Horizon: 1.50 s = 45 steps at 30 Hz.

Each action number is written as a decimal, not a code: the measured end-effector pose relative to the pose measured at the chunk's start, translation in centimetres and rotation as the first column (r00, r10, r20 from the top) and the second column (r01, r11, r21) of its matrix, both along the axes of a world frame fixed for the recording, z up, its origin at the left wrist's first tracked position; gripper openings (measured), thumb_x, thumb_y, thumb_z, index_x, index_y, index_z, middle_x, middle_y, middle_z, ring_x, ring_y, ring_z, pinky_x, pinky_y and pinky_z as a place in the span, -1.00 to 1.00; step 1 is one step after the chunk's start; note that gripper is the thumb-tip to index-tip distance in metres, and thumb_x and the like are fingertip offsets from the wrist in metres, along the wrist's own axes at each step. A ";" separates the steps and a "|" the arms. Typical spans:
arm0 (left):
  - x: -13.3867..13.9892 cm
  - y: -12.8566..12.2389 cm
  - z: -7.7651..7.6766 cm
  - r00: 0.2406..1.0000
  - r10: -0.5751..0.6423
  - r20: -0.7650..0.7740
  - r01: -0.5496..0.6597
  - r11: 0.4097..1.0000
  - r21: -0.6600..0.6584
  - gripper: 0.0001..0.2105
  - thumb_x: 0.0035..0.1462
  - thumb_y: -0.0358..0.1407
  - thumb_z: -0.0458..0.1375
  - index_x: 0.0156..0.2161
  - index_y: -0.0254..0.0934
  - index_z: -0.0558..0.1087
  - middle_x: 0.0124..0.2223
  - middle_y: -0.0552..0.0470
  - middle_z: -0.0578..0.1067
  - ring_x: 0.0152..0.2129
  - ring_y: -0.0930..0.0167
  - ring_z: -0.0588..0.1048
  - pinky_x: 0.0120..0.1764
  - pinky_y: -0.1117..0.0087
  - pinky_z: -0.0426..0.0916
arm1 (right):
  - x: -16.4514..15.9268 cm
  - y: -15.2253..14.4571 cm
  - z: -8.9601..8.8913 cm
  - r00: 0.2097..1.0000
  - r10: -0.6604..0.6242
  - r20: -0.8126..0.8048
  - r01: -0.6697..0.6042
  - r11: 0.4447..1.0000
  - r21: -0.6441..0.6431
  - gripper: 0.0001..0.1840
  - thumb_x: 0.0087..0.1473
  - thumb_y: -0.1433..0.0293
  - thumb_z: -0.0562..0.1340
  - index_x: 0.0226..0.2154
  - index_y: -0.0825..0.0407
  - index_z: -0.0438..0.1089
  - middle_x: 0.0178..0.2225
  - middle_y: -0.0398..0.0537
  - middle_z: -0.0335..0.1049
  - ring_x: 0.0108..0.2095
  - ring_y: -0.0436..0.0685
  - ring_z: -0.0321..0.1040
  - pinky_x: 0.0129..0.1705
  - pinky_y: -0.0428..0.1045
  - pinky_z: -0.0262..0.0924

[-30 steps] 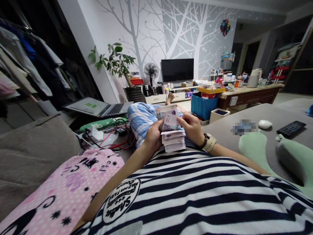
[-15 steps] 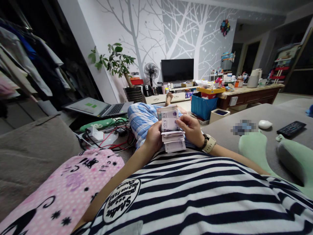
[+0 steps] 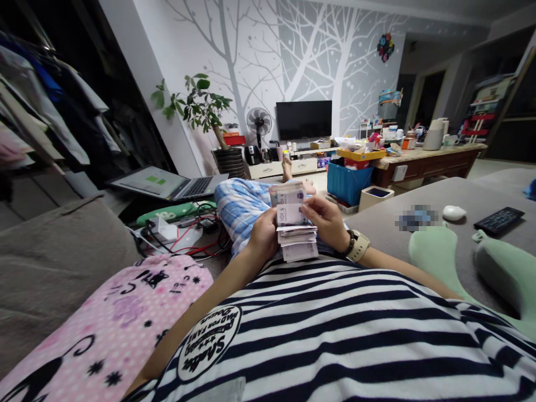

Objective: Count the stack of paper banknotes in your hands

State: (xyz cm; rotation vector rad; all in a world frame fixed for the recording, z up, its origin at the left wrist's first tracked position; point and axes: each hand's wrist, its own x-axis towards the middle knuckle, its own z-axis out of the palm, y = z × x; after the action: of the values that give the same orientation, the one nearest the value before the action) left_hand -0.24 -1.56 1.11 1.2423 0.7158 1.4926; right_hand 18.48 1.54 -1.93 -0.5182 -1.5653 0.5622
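A stack of banknotes [image 3: 290, 215] is held in front of my lap, its upper notes standing up and several lower ones folded toward my belly. My left hand [image 3: 264, 233] is closed round the stack's left edge. On the right edge, the thumb and fingers of my right hand [image 3: 326, 220] pinch a note with the printed figure 5. The lowest notes [image 3: 300, 252] hang just above my striped shirt [image 3: 335, 312]. How many notes there are cannot be made out.
A laptop [image 3: 167, 184] and tangled cables [image 3: 209, 223] lie to the left, beside a pink blanket [image 3: 125, 312]. On the sofa at right are a white mouse [image 3: 454, 213], a black remote [image 3: 499, 221] and a green neck pillow [image 3: 434, 257]. A blue bin [image 3: 348, 183] stands ahead.
My hands and the banknotes stay almost in place; the upper notes shift very slightly. My knee and bare foot have moved a little to the left.
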 end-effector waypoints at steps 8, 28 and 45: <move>0.1 0.1 0.0 0.994 -0.032 0.105 0.041 0.995 -0.086 -0.63 -0.07 -0.33 0.61 -0.09 -0.30 0.82 -0.12 -0.19 0.89 0.12 -0.17 0.85 0.18 0.01 0.76 | 0.1 0.1 0.0 1.000 0.018 0.005 -0.018 1.000 0.002 -0.35 0.42 -0.32 0.52 -0.25 -0.10 0.57 -0.45 -0.23 0.30 -0.42 0.07 0.06 -0.33 0.07 0.02; -0.2 0.6 -0.1 0.990 -0.055 0.127 0.068 0.993 -0.097 -0.65 -0.01 -0.31 0.59 -0.07 -0.32 0.83 -0.05 -0.22 0.91 0.17 -0.17 0.85 0.25 -0.02 0.75 | 0.4 0.0 0.4 1.000 -0.011 0.016 0.011 1.000 0.023 -0.24 0.47 -0.44 0.43 -0.29 -0.11 0.53 -0.49 -0.25 0.16 -0.41 0.10 0.08 -0.31 0.07 0.10; 0.2 -0.2 0.2 0.999 0.003 0.052 0.000 0.998 -0.060 -0.61 -0.03 -0.25 0.66 -0.06 -0.30 0.84 -0.09 -0.22 0.90 0.16 -0.18 0.84 0.20 -0.01 0.76 | 0.3 -0.4 0.5 1.000 -0.007 0.024 0.006 1.000 0.020 -0.20 0.46 -0.48 0.41 -0.30 -0.12 0.53 -0.48 -0.25 0.19 -0.41 0.11 0.10 -0.29 0.09 0.11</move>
State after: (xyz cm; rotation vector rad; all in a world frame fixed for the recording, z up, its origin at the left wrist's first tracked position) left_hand -0.07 -1.78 1.34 1.1546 0.7218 1.4887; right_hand 18.77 1.12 -1.41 -0.5163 -1.5901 0.5368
